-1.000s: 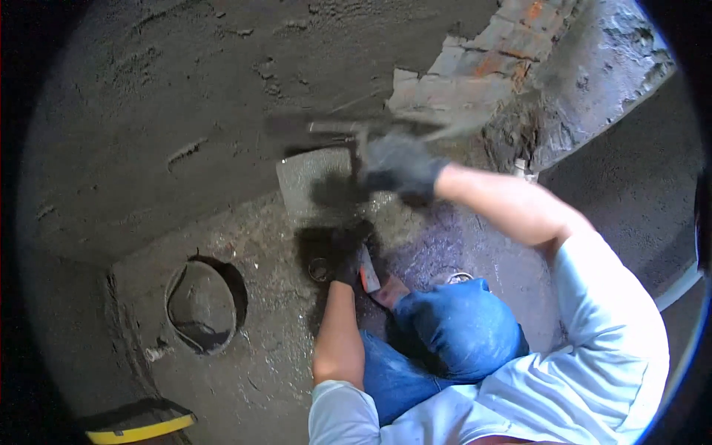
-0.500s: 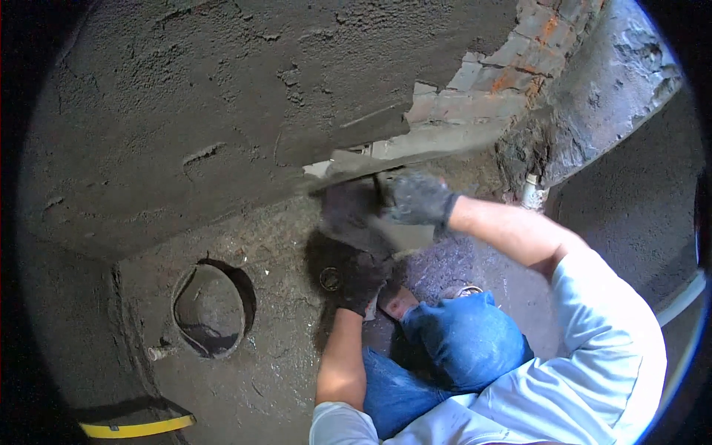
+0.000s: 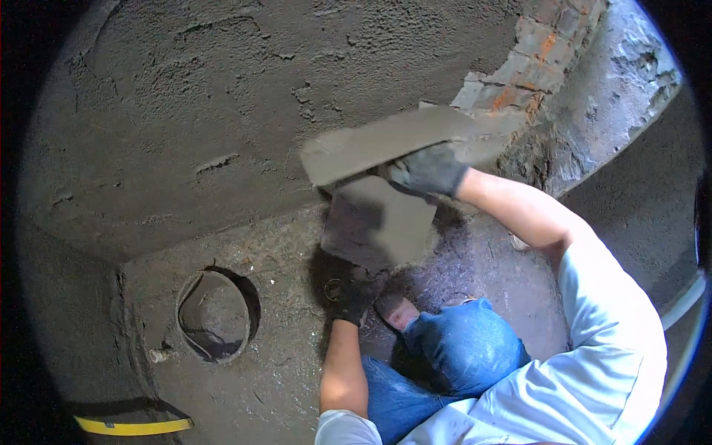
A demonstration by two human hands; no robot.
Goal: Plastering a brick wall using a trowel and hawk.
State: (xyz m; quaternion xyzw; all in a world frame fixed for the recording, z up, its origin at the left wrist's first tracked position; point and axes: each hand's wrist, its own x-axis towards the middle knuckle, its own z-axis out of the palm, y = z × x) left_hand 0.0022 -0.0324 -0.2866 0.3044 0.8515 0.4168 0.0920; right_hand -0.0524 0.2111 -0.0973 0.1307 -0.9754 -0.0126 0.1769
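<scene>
My right hand [image 3: 432, 169], in a dark grey glove, is closed on the handle of a long plastering trowel [image 3: 386, 142]. The trowel's broad blade lies against the lower part of the mortar-covered wall [image 3: 185, 89], its long side slanting up to the right. Just below it, my left hand [image 3: 354, 291], also gloved, holds a square plasterer's hawk [image 3: 404, 230]. Grey mortar coats the hawk's plate, and a shadow falls over its left half. The left fingers are partly lost in the dark under the hawk.
Bare brickwork [image 3: 512, 89] shows at the upper right, beside a rough stone-like surface [image 3: 601, 96]. A round pipe opening [image 3: 215, 315] rises from the wet floor at left. A yellow strip [image 3: 133, 427] lies at the lower left. My bent knee [image 3: 475, 345] is close below the hawk.
The trowel has risen from the hawk onto the wall, its blade now broadside to view. The right hand moved slightly up and right; the hawk has tilted flat toward view.
</scene>
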